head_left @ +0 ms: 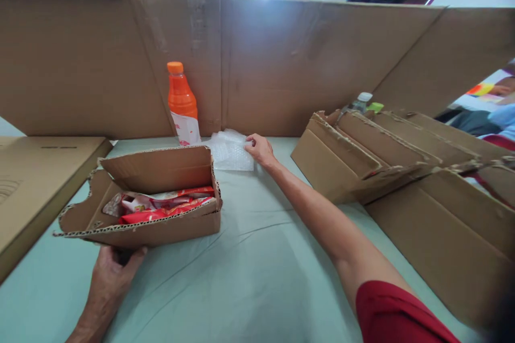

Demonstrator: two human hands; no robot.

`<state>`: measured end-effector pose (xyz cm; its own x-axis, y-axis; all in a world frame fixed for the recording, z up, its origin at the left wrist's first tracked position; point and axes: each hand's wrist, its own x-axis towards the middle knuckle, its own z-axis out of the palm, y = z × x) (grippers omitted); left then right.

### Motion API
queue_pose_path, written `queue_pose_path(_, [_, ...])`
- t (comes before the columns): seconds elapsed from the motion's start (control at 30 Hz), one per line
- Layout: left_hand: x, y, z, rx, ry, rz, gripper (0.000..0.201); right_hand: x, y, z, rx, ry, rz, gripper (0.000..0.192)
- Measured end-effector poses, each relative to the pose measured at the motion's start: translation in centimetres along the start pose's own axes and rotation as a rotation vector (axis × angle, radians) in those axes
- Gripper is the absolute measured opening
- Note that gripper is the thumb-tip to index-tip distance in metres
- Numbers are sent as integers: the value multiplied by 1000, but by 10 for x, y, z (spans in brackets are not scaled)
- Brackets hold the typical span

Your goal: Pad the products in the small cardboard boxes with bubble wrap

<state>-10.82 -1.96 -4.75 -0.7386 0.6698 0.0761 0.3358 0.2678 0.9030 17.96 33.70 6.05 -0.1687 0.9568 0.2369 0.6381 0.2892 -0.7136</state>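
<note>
Behind everything: a tall brown cardboard wall (pixel 281 59), standing across the back of the pale green cloth-covered surface (pixel 257 268). On the right: a pile of flat, torn brown cardboard pieces (pixel 386 155), with a small clear bottle with a white cap (pixel 361 102) poking up behind. On the left edge: a flat brown carton (pixel 36 182).

Near the front left: a small open brown cardboard box with ragged edges (pixel 153 225), already holding red and white snack packets (pixel 161 206). So packing looks partly done; lid flap up, nothing on top of the packets yet.

Behind the box, upright: an orange plastic bottle with an orange cap (pixel 182 102). Just beside it, flat on the surface: a clear sheet of bubble wrap (pixel 229 151), not yet in the box.

Right hand (pixel 260 150) stretched out, fingers pinched on the edge of the bubble wrap. Left hand (pixel 115 268) at the near bottom edge of the box, fingers tucked under it, probably gripping, though partly hidden.
</note>
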Motion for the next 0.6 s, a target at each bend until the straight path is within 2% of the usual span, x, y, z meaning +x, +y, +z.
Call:
queue_pose_path(0.1, [4, 3, -2, -2, -19, -41, 66, -7, -15, -11, 66, 2, -42, 13])
queue_pose_path(0.2, [7, 9, -3, -14, -31, -56, 69, -17, -25, -34, 134, 1, -58, 13])
queue_pose_path(0.3, [6, 18, -1, -15, -24, -18, 68, -47, -20, -62, 198, -51, 2, 32])
queue_pose_path(0.37, [4, 23, 0, -16, -13, 19, 67, -81, -12, -79, 231, -94, 50, 52])
queue_pose_path(0.43, [3, 25, 0, -13, -10, 45, 68, -124, -3, -92, 285, -139, 103, 65])
queue_pose_path(0.5, [1, 27, -1, -2, -11, 61, 67, -171, 5, -99, 411, -216, 196, 68])
queue_pose_path(0.6, [1, 28, -4, 41, -2, 74, 65, -235, 12, -97, 639, -339, 377, 64])
